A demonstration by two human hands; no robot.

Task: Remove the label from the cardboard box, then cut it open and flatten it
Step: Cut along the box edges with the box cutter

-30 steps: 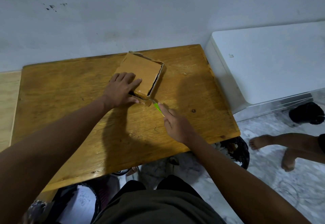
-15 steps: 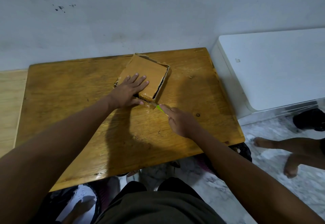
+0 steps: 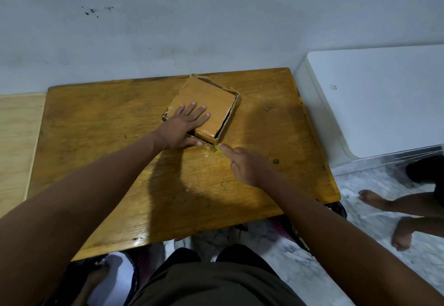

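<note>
The cardboard box lies flat and shallow toward the far side of the wooden table, its right and near edges already gaping. It looks light and thin-walled, so expect it to slide and buckle; press on the broad top, not the torn rim. Your left hand rests there with fingers spread flat. Your right hand pinches a green cutter at the near corner.
</note>
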